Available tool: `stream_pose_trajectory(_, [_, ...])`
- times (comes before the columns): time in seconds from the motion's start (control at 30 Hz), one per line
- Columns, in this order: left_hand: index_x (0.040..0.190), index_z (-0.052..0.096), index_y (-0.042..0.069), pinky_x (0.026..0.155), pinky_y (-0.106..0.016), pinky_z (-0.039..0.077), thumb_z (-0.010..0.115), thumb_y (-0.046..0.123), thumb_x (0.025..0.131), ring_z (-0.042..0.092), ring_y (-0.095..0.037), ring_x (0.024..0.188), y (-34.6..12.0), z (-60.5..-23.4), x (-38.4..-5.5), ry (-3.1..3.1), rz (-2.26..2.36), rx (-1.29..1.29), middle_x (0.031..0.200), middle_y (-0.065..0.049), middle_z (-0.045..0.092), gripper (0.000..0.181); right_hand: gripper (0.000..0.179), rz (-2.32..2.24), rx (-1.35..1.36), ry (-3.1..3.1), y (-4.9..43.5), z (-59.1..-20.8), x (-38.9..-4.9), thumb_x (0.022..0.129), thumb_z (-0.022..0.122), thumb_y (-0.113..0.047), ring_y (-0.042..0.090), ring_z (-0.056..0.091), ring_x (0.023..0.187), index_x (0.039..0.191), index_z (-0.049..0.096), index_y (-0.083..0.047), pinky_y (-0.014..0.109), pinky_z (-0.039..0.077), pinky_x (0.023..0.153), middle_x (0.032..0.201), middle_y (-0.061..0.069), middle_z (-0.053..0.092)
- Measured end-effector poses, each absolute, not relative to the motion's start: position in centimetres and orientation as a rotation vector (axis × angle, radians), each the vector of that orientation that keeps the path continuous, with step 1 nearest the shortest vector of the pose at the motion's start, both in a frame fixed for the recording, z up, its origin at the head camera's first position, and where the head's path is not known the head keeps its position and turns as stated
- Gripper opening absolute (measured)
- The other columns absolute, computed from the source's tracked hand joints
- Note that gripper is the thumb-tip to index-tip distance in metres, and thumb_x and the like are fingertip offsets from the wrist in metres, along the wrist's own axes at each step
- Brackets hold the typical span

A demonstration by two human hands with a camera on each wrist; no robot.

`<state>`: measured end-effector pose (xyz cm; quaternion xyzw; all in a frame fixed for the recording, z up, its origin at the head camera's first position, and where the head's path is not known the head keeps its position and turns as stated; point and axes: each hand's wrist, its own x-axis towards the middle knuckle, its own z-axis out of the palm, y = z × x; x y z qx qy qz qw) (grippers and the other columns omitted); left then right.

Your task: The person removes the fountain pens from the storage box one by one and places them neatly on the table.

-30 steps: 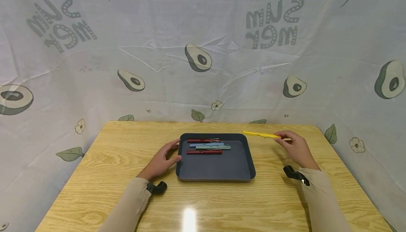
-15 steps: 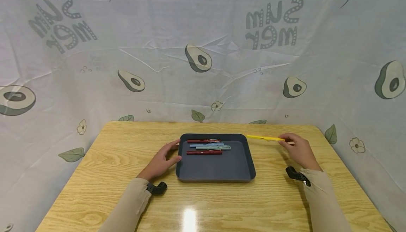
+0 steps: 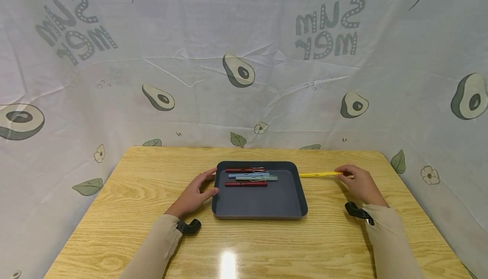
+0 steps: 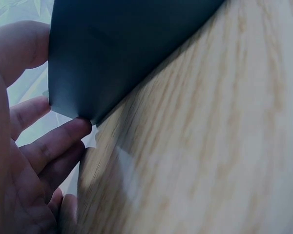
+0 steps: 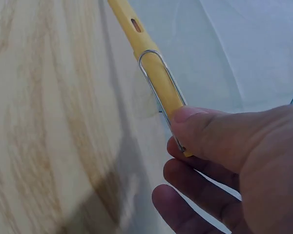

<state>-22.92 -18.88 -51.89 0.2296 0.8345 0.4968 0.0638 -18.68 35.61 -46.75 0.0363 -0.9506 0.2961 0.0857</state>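
Note:
My right hand [image 3: 357, 182] pinches a yellow pen [image 3: 317, 174] by its clip end, to the right of the tray. In the right wrist view the pen [image 5: 162, 83] shows a wire clip and a small oval window, with the thumb lying over the cap end. The pen's far tip is close to the tray's right wall; whether they touch I cannot tell. My left hand [image 3: 193, 195] rests its thumb and fingertips against the left side of the dark grey tray [image 3: 263, 205]. Close up, its fingers [image 4: 58, 141] touch the tray's corner without wrapping round it.
Inside the tray, toward the back left, lie two dark red pens, one at the back [image 3: 244, 170] and one in front [image 3: 245, 184]. A blue pen [image 3: 244, 175] and a pale green pen [image 3: 253, 178] lie between them. A patterned cloth [image 3: 198, 58] hangs behind the wooden table [image 3: 152, 164].
My right hand has moved slightly right and lowered the yellow pen toward the table, bringing it nearly level beside the tray. The left hand and tray have stayed put.

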Motion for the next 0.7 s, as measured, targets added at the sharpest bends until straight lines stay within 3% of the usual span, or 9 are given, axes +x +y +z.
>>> stream_pose_trajectory(0.27, [0.162, 0.035, 0.028, 0.119, -0.061, 0.029, 0.07, 0.041, 0.1, 0.043, -0.031, 0.146, -18.89, -51.71, -22.88, 2.521, 1.485, 0.686, 0.153, -0.009, 0.049, 0.072, 0.029, 0.909, 0.036, -2.905, 35.28, -47.08, -18.66, 0.106, 0.059, -0.012, 0.049, 0.062, 0.114, 0.13, 0.068, 0.003, 0.062, 0.052, 0.092, 0.128, 0.029, 0.065])
stream_pose_trajectory(0.5, [0.162, 0.036, 0.029, 0.12, -0.06, 0.028, 0.07, 0.039, 0.1, 0.042, -0.03, 0.146, -18.87, -51.64, -22.84, 2.516, 1.487, 0.667, 0.154, -0.008, 0.049, 0.072, 0.029, 0.906, 0.009, -2.947, 34.88, -47.16, -18.64, 0.104, 0.06, -0.007, 0.042, 0.063, 0.105, 0.13, 0.067, 0.005, 0.057, 0.053, 0.086, 0.124, 0.028, 0.065])
stream_pose_trajectory(0.7, [0.161, 0.037, 0.028, 0.12, -0.061, 0.027, 0.071, 0.035, 0.1, 0.042, -0.031, 0.146, -18.84, -51.65, -22.8, 2.514, 1.5, 0.668, 0.154, -0.009, 0.049, 0.07, 0.033, 0.897, 0.026, -2.972, 34.86, -46.93, -18.74, 0.104, 0.06, -0.006, 0.046, 0.062, 0.11, 0.134, 0.063, 0.008, 0.059, 0.052, 0.089, 0.129, 0.031, 0.063])
